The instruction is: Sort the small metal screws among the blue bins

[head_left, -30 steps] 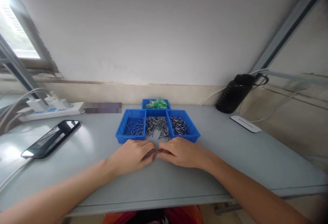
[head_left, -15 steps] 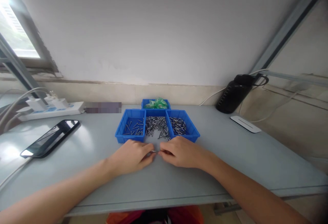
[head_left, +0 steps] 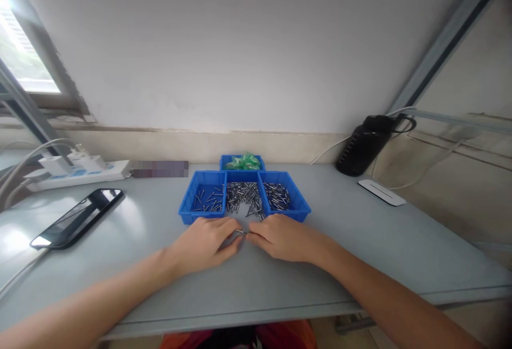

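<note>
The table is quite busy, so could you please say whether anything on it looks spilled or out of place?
Possibly the loose pile of metal pieces on the table, between the left tray and the right tray: it looks odd because similar pieces lie inside both trays.

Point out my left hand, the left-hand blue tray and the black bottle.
Left hand (head_left: 206, 243): head view, on the back of the hand.
Left-hand blue tray (head_left: 198, 214): head view, on its front wall.
Black bottle (head_left: 361, 147): head view, on its body.
</note>
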{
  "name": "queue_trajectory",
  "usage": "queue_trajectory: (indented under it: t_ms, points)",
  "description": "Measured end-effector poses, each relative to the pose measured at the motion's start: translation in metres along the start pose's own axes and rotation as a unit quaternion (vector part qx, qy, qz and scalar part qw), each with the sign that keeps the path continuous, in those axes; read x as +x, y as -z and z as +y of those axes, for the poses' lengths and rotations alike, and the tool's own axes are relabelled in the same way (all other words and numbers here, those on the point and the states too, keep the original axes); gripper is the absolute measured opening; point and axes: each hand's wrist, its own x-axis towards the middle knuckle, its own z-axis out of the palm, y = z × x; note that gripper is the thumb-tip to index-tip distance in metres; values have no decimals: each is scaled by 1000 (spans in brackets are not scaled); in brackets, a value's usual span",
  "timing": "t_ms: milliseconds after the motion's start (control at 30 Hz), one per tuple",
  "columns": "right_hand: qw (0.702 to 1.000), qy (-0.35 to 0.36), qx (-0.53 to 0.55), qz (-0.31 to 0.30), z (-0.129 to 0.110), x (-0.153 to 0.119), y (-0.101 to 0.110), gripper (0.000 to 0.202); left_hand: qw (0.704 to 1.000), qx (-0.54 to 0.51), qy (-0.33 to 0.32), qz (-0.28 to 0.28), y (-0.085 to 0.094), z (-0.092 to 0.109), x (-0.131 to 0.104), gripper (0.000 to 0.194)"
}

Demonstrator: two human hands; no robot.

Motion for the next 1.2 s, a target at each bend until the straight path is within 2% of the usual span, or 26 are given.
queue_trajectory:
  t_ms: [267,400,600,800,1200]
  points:
    - [1000,5,-12,-3,2,-1,-3,34,999,-26,-22,7,1,0,0,20]
    - [1000,-4,4,-5,0,-2,3,32,1000,1,-3,15,-3,-2,1,19]
    - [998,21,32,50,-2,-3,7,28,999,14,-10,-33,-7,-4,1,20]
    - [996,44,30,75,0,-3,5,24,999,12,-24,-29,-8,-5,0,20]
    - [998,29,15,59,1,-1,4,12,998,47,4,-38,-10,-6,-2,17]
